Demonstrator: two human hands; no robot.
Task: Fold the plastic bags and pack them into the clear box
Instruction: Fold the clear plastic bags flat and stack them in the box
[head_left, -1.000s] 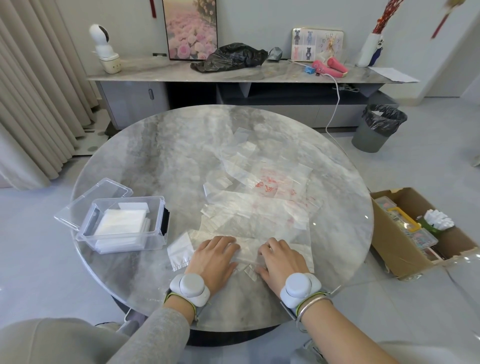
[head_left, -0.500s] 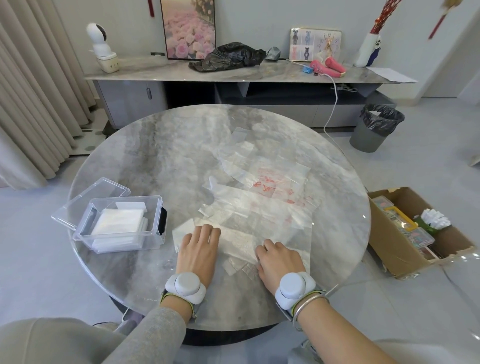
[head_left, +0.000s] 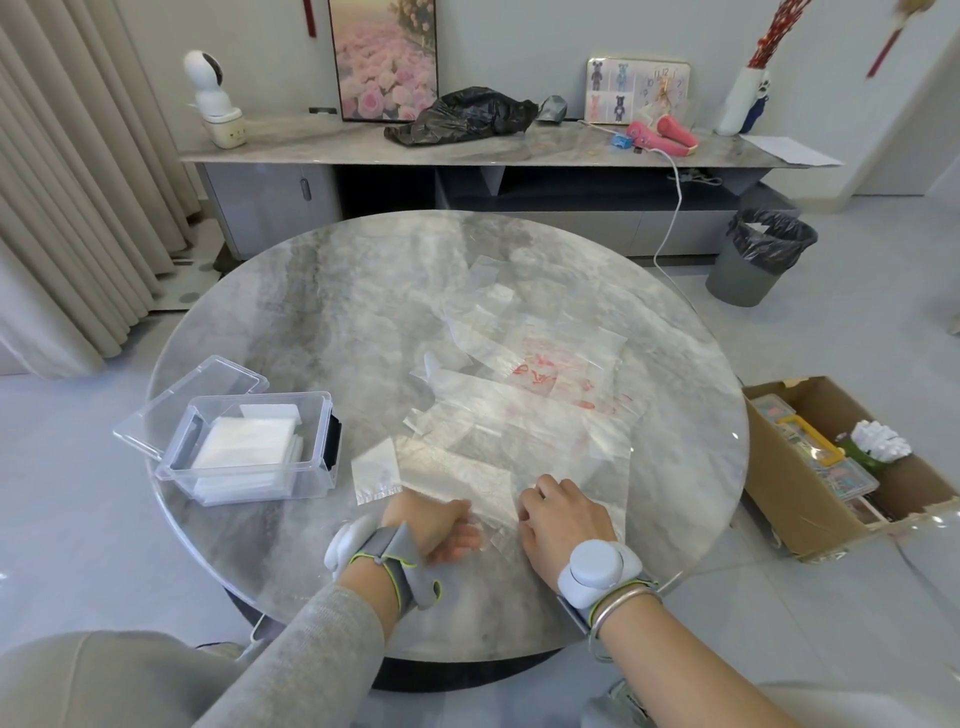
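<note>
The clear box (head_left: 311, 470) stands on the near left part of the round table (head_left: 337, 312). It is open, and its lid (head_left: 192, 400) lies flat just behind it on the far left side. Inside the box is a neat stack of folded bags (head_left: 244, 447), white and square, which fills most of it.

On the floor to the right of the table is a cardboard box (head_left: 800, 514), open, with flat clear cases and something white in it. Farther away stands a grey bin (head_left: 748, 275) with a black liner.

The loose plastic bags (head_left: 519, 431) lie spread over the middle and right part of the table. They are thin and transparent, they overlap each other, and some carry red print. One small bag (head_left: 376, 470) lies alone between the box and the hands.

At the near edge, the flat bag (head_left: 462, 480) lies under both hands. The left hand (head_left: 431, 525) is turned on its side, and its fingers, blurred, are curled around the near edge of this bag. The right hand (head_left: 563, 525) is palm down on the same bag with bent fingers; whether it pinches or only presses cannot be told.
</note>
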